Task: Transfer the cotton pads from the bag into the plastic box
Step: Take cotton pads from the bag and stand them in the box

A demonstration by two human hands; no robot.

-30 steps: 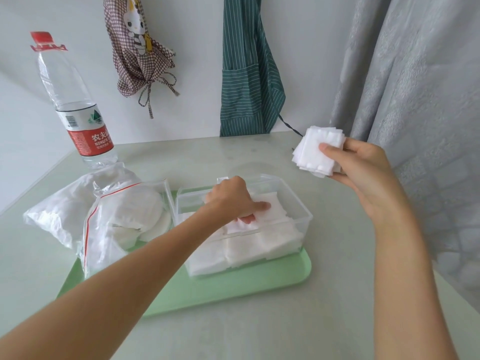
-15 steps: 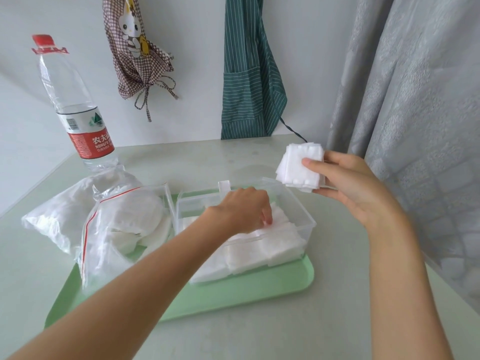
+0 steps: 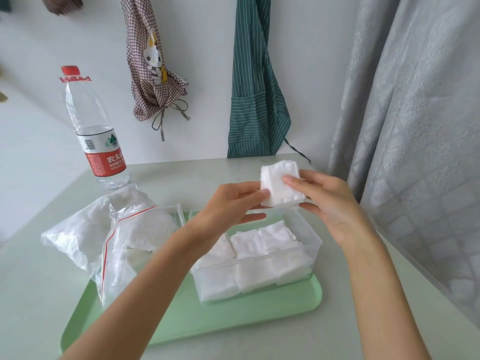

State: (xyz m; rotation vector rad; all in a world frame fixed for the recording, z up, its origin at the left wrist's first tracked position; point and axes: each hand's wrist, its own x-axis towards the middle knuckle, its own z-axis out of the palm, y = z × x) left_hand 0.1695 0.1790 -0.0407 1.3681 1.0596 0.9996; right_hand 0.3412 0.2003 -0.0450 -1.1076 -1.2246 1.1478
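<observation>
Far to the left of our grip a bottle [image 3: 96, 131] stands on the bench [image 3: 389, 320], and nearer in two bags [image 3: 104, 235] lie slumped, one partly on the tray [image 3: 181, 318], both showing white pads inside, so we judge the transfer only partly done. Just below and left of the grip sits the box [image 3: 314, 245], open on the tray, with pads [image 3: 259, 245] already packed in rows that reach close to its rim. Our left hand [image 3: 228, 203] pinches the left edge of a stack [image 3: 281, 183] of pads, fingertips on it, the lower fingers spread loose beneath. Our right hand [image 3: 330, 201] grasps the same stack from the right, thumb across its face and fingers curled behind. The stack hangs in the air above the far edge of the box, touching neither box nor bench. What could go wrong: the stack is loose sheets held only by edge pressure, so if either hand lets go unevenly it may fan out and shed pads onto the tray or bench. The box looks nearly full, so pressing the stack in askew could ruck the rows or leave it proud of the rim.
</observation>
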